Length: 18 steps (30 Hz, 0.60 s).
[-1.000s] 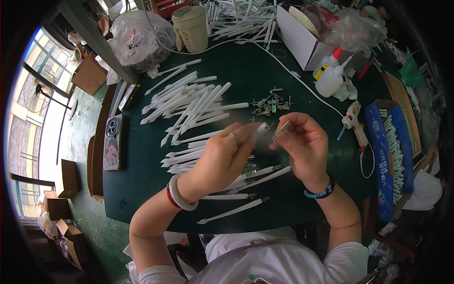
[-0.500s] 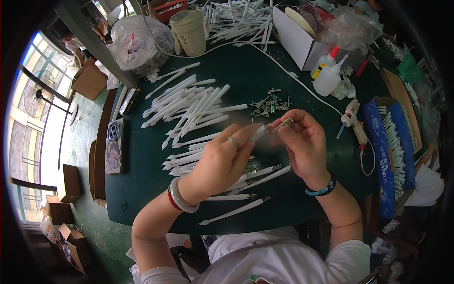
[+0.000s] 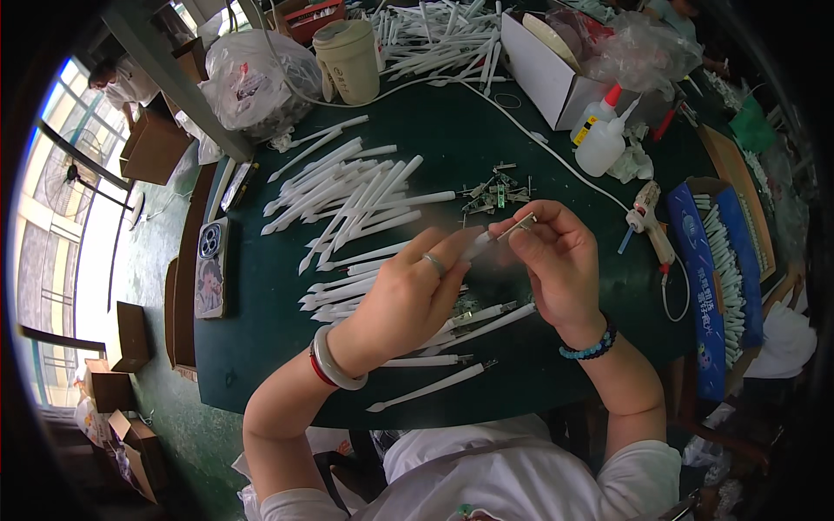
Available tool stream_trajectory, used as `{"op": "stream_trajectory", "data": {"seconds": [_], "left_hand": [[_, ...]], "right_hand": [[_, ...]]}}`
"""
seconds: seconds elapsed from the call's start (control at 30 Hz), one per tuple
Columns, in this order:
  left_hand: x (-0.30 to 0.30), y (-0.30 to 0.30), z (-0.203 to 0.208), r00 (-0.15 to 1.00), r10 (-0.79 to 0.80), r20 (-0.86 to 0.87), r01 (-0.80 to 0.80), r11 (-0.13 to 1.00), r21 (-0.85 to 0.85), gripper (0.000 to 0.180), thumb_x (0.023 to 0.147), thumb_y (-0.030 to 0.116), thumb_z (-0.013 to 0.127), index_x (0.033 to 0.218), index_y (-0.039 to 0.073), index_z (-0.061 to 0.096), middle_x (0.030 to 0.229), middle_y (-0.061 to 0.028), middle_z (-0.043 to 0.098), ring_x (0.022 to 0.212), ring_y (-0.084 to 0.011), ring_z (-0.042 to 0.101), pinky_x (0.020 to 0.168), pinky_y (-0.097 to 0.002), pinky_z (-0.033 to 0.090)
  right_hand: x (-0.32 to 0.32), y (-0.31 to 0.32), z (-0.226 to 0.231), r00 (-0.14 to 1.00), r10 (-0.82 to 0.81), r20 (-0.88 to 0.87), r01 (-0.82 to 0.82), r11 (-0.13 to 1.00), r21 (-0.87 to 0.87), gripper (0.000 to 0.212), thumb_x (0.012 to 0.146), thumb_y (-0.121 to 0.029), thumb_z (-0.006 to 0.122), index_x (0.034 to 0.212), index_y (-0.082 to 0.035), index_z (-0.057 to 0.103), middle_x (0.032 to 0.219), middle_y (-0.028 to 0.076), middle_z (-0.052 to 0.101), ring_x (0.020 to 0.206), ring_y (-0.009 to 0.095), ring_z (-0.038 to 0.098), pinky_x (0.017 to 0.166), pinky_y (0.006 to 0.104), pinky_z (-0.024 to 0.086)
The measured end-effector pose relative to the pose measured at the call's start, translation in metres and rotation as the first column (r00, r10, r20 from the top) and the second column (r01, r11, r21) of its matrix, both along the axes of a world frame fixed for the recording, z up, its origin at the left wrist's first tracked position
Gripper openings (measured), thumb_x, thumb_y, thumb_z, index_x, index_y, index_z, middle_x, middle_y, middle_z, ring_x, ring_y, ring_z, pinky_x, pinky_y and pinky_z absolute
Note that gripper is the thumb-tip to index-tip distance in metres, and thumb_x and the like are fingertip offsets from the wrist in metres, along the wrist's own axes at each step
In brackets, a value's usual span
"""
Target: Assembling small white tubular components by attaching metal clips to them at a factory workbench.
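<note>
My left hand is closed round a white plastic stick, most of it hidden by the fingers. In a pinch between thumb and forefinger, my right hand grips a small circuit board at the stick's open end. Blur hides whether the two parts touch. Just beyond my hands lies a heap of small green circuit boards. To the left is a pile of white sticks with flame-shaped tips. Nearer me, several sticks lie with small metallic parts at their ends.
A glue gun and its white cable lie right, beside a blue box of white sticks. Behind stand glue bottles, a white carton and a beige mug. A phone rests at the left edge.
My hands hold almost the same pose, with only a slight shift of the fingers. At the far left, a person by a cardboard box has moved further into view.
</note>
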<state>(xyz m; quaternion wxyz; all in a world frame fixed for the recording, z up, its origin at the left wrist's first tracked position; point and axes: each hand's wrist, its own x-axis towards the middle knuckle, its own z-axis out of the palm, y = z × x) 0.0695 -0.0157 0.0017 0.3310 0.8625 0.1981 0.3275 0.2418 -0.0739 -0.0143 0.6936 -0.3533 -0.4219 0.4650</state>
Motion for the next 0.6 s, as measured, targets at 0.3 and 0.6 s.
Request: {"op": "stream_trajectory", "data": {"seconds": [0.3,0.6], "left_hand": [[-0.0013,-0.0021,0.0017,0.997,-0.063,-0.034,0.061,0.997,-0.055,0.029,0.081,-0.002,0.051,0.11,-0.001,0.05,0.078,-0.0152,0.05,0.061,-0.0294,0.052,0.054,-0.0334,0.043],[-0.0019,-0.0042,-0.0033,0.993,-0.102,0.054,0.109,0.984,-0.138,0.032,0.082,-0.003,0.048,0.114,-0.002,0.047,0.074,-0.0129,0.05,0.06,-0.0241,0.051,0.055,-0.0303,0.042]], "right_hand": [[-0.0015,-0.0008,0.0025,0.993,-0.043,0.112,0.042,0.999,0.012,0.017,0.081,-0.002,0.061,0.096,0.001,0.053,0.091,0.009,0.061,0.089,0.015,0.061,0.073,0.0223,0.05],[0.0042,0.0004,0.0051,0.969,0.028,0.244,-0.049,0.995,0.082,0.026,0.08,-0.002,0.062,0.105,0.001,0.054,0.093,0.01,0.061,0.082,0.011,0.059,0.072,0.0222,0.049]]}}
